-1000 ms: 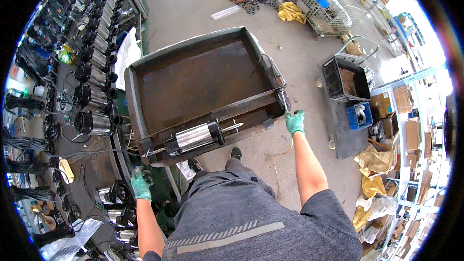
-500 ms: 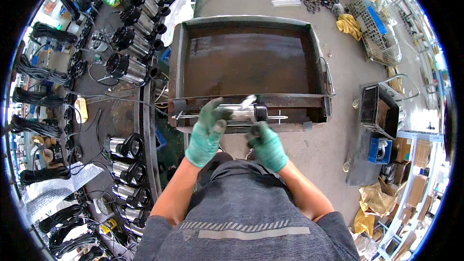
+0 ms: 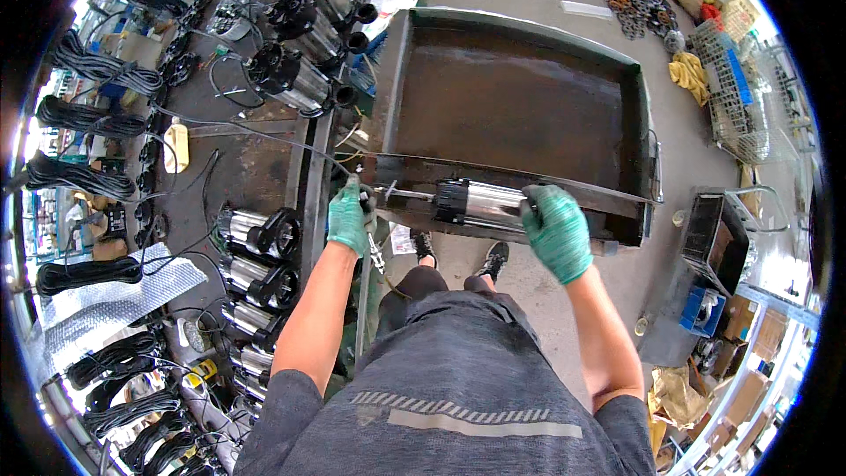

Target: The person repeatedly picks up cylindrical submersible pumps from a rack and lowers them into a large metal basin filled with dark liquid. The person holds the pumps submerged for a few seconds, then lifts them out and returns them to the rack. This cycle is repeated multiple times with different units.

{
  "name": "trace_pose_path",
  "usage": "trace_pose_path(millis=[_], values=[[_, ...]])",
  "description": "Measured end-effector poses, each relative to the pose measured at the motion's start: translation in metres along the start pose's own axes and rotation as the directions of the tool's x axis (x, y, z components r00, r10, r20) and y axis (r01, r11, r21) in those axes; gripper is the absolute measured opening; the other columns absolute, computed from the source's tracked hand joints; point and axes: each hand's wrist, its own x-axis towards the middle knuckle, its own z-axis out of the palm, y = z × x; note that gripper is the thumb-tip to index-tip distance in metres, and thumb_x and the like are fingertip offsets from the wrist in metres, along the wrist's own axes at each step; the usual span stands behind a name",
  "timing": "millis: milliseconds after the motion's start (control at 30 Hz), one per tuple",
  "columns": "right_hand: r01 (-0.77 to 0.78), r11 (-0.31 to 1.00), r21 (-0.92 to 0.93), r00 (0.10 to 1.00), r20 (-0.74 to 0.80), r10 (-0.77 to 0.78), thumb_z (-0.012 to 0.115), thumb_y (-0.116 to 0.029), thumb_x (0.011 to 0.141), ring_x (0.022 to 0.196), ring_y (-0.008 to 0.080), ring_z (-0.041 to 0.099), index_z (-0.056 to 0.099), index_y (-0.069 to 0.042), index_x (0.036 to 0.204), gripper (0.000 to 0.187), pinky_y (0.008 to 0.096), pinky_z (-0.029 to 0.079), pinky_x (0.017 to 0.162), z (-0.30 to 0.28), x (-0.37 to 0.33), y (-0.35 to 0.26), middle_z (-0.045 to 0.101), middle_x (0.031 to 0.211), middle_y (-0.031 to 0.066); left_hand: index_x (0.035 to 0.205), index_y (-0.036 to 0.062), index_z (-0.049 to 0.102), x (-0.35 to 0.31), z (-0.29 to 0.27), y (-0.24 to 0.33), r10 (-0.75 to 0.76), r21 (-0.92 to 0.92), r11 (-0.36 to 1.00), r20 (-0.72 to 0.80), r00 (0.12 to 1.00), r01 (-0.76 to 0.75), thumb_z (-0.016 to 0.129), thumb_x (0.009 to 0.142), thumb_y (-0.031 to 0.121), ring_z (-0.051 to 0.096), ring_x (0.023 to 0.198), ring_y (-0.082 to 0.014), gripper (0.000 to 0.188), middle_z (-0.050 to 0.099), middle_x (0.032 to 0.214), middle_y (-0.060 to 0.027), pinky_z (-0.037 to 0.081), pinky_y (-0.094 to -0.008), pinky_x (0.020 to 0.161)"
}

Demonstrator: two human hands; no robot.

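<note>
A steel-bodied pump [image 3: 495,203] with a black end lies sideways across the near end of a dark metal trough, its black end to the left. My right hand [image 3: 561,234], in a green glove, is closed over the pump's right end. Left of the pump, my green-gloved left hand [image 3: 349,219] grips a dark hand tool [image 3: 367,203], mostly hidden by the fingers. A metal hose fitting [image 3: 377,256] hangs below it. Between this hand and the pump, a thin metal rod [image 3: 407,195] with a crosspiece points at the black end.
The trough [image 3: 641,123] has raised walls and a brown-stained bottom. To the left, a workbench [image 3: 251,163] carries several similar pumps [image 3: 304,79], coiled black cables [image 3: 84,178] and a pale bottle [image 3: 176,146]. A black bin [image 3: 716,234] and a wire cage [image 3: 730,92] stand on the right.
The pump's black end now faces left instead of right. My left hand has moved left and taken hold of the dark tool; my right hand has moved onto the steel end. The view has shifted.
</note>
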Motion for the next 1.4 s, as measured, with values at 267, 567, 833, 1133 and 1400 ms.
trace_pose_path(millis=[267,567,833,1133,1400], values=[[-0.340,0.938,0.064,0.920,0.228,0.318,0.072,-0.016,0.088,0.079,0.0386,0.069,0.072,-0.006,0.097,0.013,0.0441,0.056,0.070,0.018,0.010,0.035,0.071,0.089,0.0180,0.087,0.0187,0.063,0.067,-0.025,-0.005,-0.144,0.137,0.983,0.186,0.972,0.120,0.068,0.099,0.045,0.047,0.052,-0.0109,0.030,0.060,0.074,0.0016,0.028,-0.0270,0.043],[-0.289,0.957,0.011,0.943,0.173,0.283,0.069,-0.013,0.090,0.080,0.0389,0.069,0.071,-0.006,0.097,0.011,0.0443,0.055,0.072,0.022,0.013,0.037,0.071,0.090,0.0186,0.090,0.0165,0.065,0.066,-0.013,0.005,-0.210,0.242,0.958,0.214,0.954,0.156,0.070,0.099,0.041,0.047,0.046,-0.0110,0.027,0.062,0.070,-0.0022,0.031,-0.0260,0.039],[-0.313,0.950,-0.016,0.933,0.181,0.310,0.068,-0.013,0.088,0.080,0.0384,0.069,0.071,-0.005,0.097,0.012,0.0439,0.056,0.072,0.023,0.017,0.035,0.071,0.090,0.0181,0.093,0.0143,0.060,0.066,-0.010,0.011,-0.237,0.347,0.926,0.237,0.942,0.145,0.067,0.101,0.039,0.047,0.047,-0.0104,0.027,0.055,0.064,0.0006,0.032,-0.0258,0.039],[-0.330,0.944,-0.027,0.933,0.142,0.330,0.072,-0.013,0.083,0.075,0.0337,0.070,0.073,-0.006,0.098,0.018,0.0410,0.057,0.070,0.026,0.018,0.035,0.072,0.087,0.0164,0.095,0.0151,0.058,0.066,-0.001,0.010,-0.255,0.389,0.909,0.238,0.937,0.148,0.062,0.104,0.035,0.038,0.046,-0.0091,0.022,0.043,0.061,0.0039,0.028,-0.0264,0.039],[-0.318,0.948,0.008,0.940,0.135,0.315,0.075,-0.014,0.081,0.071,0.0300,0.070,0.073,-0.005,0.101,0.022,0.0395,0.056,0.067,0.023,0.018,0.030,0.071,0.082,0.0140,0.103,0.0148,0.060,0.066,-0.012,0.006,-0.245,0.346,0.925,0.223,0.943,0.158,0.061,0.104,0.039,0.043,0.051,-0.0084,0.025,0.048,0.065,0.0036,0.033,-0.0247,0.042]])
